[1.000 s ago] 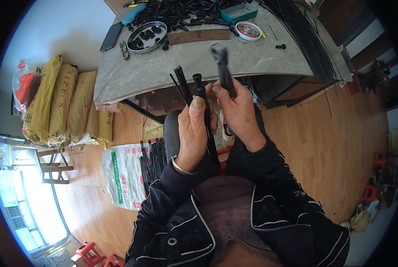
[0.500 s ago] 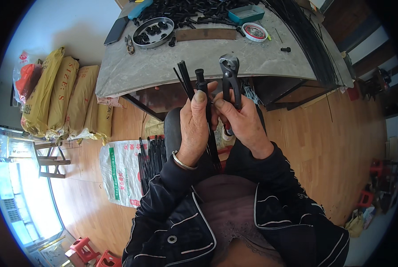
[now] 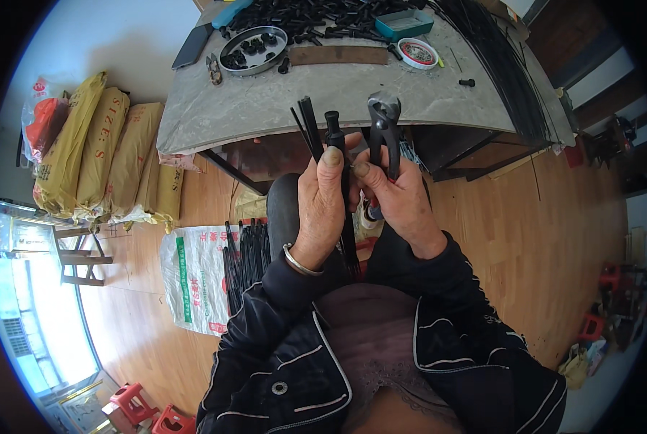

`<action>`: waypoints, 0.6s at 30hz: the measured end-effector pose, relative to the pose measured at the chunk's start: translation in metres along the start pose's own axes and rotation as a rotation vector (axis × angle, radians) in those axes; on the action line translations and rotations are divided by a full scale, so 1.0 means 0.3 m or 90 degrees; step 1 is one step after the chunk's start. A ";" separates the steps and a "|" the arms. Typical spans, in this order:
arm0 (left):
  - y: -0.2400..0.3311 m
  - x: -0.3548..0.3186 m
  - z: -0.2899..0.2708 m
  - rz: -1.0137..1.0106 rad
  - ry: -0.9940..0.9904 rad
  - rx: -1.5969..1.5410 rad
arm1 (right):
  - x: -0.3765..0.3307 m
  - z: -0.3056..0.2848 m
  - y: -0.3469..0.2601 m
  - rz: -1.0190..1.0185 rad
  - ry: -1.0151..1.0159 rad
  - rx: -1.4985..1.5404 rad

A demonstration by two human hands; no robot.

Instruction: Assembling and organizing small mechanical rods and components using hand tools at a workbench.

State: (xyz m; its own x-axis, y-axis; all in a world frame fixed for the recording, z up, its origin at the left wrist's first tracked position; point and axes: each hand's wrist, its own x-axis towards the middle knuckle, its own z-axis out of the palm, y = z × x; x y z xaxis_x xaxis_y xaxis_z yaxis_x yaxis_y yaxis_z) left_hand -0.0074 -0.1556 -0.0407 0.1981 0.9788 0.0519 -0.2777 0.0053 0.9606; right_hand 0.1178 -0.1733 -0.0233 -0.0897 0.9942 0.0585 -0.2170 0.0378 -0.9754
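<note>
In front of my knees, my left hand (image 3: 320, 206) is closed around a bundle of thin black rods (image 3: 309, 124). The thumb presses a black shaft with a flared knob (image 3: 332, 120) that stands up beside the rod ends. My right hand (image 3: 408, 210) grips a pair of pincers (image 3: 385, 110), jaws upward. Its thumb and forefinger also pinch together against the shaft, near the left thumb; what lies between those fingertips is too small to make out. The lower rods run down between my thighs, and the left fingers behind the bundle are mostly hidden.
The grey table (image 3: 226, 116) ahead bears a heap of black knobbed parts (image 3: 323, 18), a round metal tray (image 3: 253, 52), a wooden strip (image 3: 338, 56), a teal box (image 3: 404, 25) and long black rods (image 3: 497, 65). More rod bundles (image 3: 249, 253) lie on a white sack (image 3: 193, 278) at left.
Both hands, the rods and the pincers have shifted slightly to the right. The grips look the same, with the fingertips still meeting at the shaft.
</note>
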 end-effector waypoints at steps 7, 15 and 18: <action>-0.002 -0.004 0.002 0.011 0.005 0.002 | -0.001 0.002 -0.002 0.007 0.006 0.004; -0.003 -0.006 0.008 0.009 0.007 -0.007 | -0.003 0.007 -0.002 -0.005 0.029 0.005; 0.006 -0.007 0.003 0.007 -0.014 -0.002 | 0.007 0.002 -0.013 -0.002 0.021 -0.005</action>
State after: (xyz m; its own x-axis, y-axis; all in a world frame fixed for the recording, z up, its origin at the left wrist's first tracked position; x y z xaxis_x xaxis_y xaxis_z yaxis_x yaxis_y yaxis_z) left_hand -0.0076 -0.1576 -0.0388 0.2153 0.9742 0.0676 -0.2825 -0.0042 0.9593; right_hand 0.1179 -0.1715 -0.0192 -0.0568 0.9969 0.0550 -0.2095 0.0420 -0.9769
